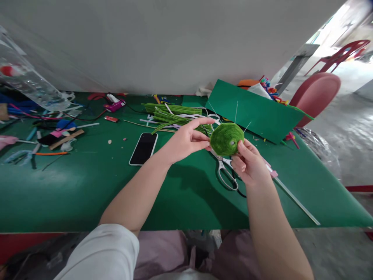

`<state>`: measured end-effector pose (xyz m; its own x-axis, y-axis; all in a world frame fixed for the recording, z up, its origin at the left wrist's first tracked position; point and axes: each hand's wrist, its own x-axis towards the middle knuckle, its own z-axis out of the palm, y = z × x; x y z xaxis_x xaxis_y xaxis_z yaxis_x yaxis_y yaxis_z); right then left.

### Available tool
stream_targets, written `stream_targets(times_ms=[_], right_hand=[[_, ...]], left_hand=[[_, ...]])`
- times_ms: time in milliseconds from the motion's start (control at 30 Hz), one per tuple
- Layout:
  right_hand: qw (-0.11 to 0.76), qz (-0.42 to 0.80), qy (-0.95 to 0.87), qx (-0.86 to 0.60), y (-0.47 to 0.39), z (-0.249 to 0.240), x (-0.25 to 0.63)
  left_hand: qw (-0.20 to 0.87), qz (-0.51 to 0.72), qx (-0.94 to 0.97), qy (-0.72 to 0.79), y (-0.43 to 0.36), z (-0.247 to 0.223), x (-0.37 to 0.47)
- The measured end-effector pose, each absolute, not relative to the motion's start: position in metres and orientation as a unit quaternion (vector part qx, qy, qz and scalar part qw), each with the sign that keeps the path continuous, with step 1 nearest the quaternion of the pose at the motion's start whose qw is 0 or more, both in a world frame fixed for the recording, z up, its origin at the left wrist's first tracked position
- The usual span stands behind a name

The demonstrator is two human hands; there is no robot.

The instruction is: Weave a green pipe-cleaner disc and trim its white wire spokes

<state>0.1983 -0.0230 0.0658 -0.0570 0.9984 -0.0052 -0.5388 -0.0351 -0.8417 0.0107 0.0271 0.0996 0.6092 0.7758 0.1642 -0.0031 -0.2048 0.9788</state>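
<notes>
1. Grip first: the right hand [250,161] has thumb and fingers clamped on the fuzzy green disc [224,138], lower right side. The left hand [190,142] is at the disc's left edge, thumb and index spread; can't tell whether its lower fingertips pinch the rim.
2. The disc is up above the bench [186,210]. Looks like tightly coiled fuzzy stems, so probably super light, soft outside, kinda springy, not slippery. A gentle rim pinch seems best; squeezing hard might warp it.
3. Thin wires [236,112] stick up by its far edge. Likely bendy, maybe pokey, so not the spot to grab.
4. Scissors [227,177] lie below, partly hidden.
5. Farther back, loose green stems [175,116], probably just as light and bendable.
</notes>
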Motion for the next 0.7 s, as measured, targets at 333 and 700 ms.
stream_targets(times_ms=[333,700], right_hand=[[0.590,0.665,-0.325,-0.322,-0.0226,0.0628,0.1922],[0.592,0.675,-0.304,-0.318,-0.0210,0.0627,0.1914]], left_hand=[[0.572,0.337,0.703,0.255,0.0249,0.0986,0.0141],[0.577,0.333,0.699,0.258,0.0272,0.0977,0.0151]])
